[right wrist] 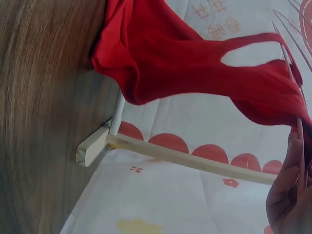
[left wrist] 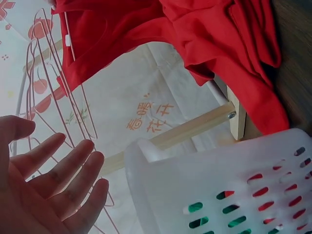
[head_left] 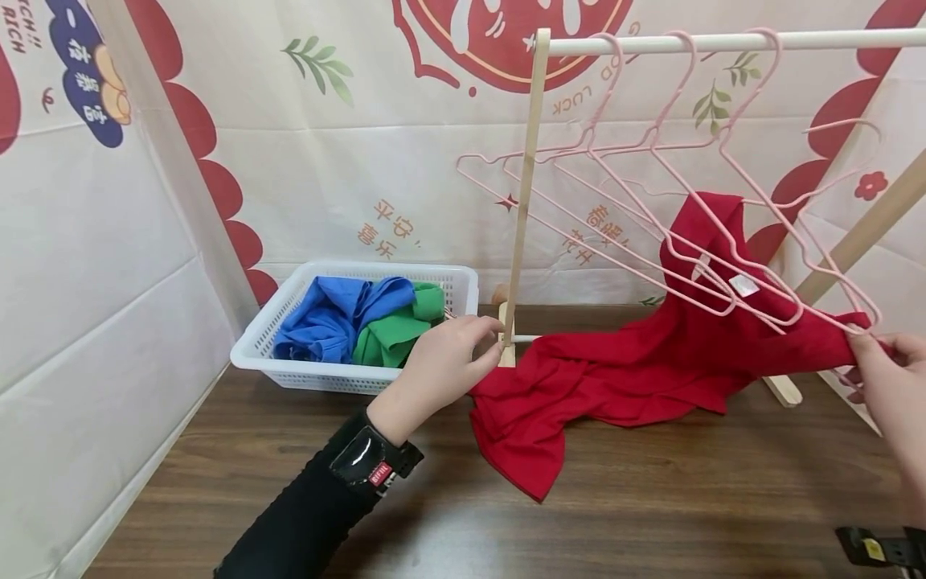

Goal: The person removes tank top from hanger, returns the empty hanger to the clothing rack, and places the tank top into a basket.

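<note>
A red shirt (head_left: 637, 362) with a white label is stretched up at the right, and its lower end lies on the table. My right hand (head_left: 893, 378) pinches the shirt's upper edge at the end of a pink hanger; the right wrist view shows the fingers (right wrist: 286, 185) around cloth and hanger end. This hanger (head_left: 857, 165) has its hook off the rail, and its arms run to the shirt. My left hand (head_left: 452, 354), holding nothing, is between the basket and the rack's left post; its fingers (left wrist: 58, 165) are loosely spread in the left wrist view.
Several pink hangers (head_left: 654, 149) hang from the white rail (head_left: 723, 42) in front of the shirt. A white basket (head_left: 271, 366) at left holds blue cloth (head_left: 325, 314) and green cloth (head_left: 394, 338). The wooden post (head_left: 531, 177) stands right by my left hand.
</note>
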Tool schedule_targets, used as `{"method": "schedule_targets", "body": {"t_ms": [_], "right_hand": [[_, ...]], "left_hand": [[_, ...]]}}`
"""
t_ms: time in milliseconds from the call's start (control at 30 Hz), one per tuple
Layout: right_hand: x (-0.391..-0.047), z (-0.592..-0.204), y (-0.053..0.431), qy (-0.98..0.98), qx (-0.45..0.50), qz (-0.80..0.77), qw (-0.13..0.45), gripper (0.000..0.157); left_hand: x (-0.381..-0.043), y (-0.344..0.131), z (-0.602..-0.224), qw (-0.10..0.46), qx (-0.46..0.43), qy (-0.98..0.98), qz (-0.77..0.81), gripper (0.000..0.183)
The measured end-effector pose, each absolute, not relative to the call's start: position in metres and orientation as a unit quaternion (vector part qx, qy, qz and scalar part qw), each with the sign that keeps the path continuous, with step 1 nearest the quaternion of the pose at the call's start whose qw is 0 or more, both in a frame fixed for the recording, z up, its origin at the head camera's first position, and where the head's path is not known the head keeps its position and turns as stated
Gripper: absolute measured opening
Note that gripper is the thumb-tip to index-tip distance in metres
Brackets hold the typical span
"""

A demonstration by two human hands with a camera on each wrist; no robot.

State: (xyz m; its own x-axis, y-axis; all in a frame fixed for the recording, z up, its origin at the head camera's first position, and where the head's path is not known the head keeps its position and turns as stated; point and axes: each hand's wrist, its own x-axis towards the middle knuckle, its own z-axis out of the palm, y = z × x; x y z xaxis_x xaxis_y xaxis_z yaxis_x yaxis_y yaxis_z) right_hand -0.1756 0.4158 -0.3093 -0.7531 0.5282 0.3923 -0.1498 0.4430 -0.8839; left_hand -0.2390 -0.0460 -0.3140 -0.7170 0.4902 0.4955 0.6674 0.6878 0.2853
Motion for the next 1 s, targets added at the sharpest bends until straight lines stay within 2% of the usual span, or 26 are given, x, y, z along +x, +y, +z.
{"method": "schedule_targets", "body": {"t_ms": [167,467,1000], "right_hand": [[-0.176,-0.310,0.422,-0.781,-0.076,0.530,0.322,0.038],[-0.174,-0.309,0.432,-0.803,-0.035,0.542,0.243,0.043],[-0.179,-0.320,0.443,-0.879,-0.045,0.458,0.128,0.038]], "left_hand": [[-0.241,-0.042,-0.315,0.193,-0.320,-0.899,-0.227,0.025],[-0.243,-0.039,-0.314,0.199,-0.308,-0.898,-0.244,0.032],[-0.247,-0.040,-0.310,0.179,-0.283,-0.896,-0.290,0.039]]}}
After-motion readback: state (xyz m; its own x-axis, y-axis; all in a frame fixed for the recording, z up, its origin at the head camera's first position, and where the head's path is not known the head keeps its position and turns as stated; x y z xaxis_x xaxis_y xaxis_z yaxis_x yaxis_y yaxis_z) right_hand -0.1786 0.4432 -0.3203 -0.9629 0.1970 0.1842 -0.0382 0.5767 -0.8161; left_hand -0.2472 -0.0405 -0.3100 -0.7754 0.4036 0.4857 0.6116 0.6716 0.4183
